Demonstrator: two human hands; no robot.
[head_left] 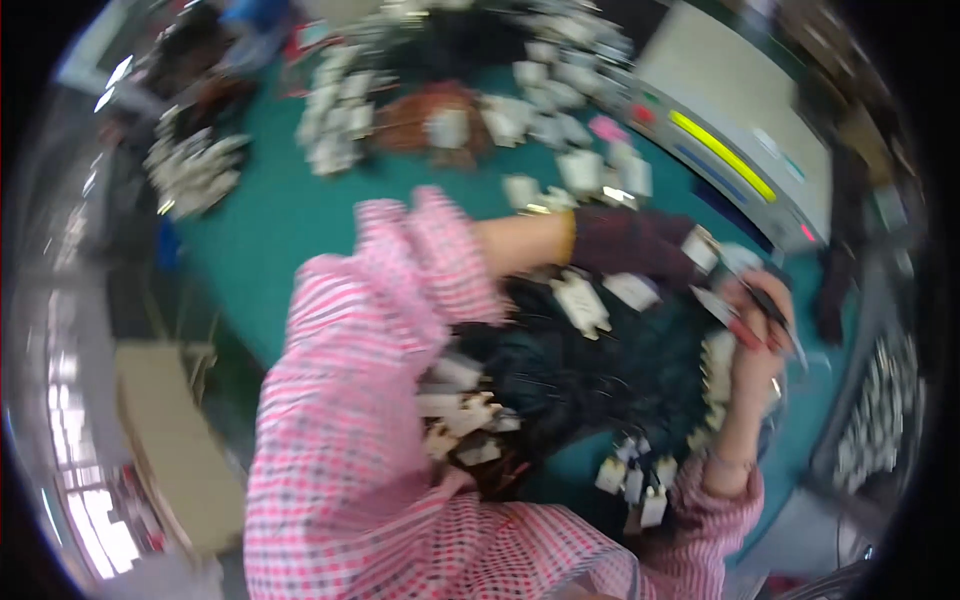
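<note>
My left arm, in a pink checked sleeve, reaches across to the right. My left hand (640,245) is in a dark maroon glove with a yellow hem, and its fingers are blurred. A small white block (702,250) sits at its fingertips; whether it is gripped cannot be made out. Close by at the right, my right hand (765,320) is bare and closed around a small tool (745,332) with a red part, a black part and a pale pointed blade. Under both hands lies a dark bundle of wires (600,370) with white connector-like pieces (582,303).
A beige box-shaped machine (735,120) with a yellow-green display stands at the back right of the green table (260,210). Bundles with white pieces (340,110) and a brown bundle (430,118) lie along the back. A tan board (175,440) is at the left.
</note>
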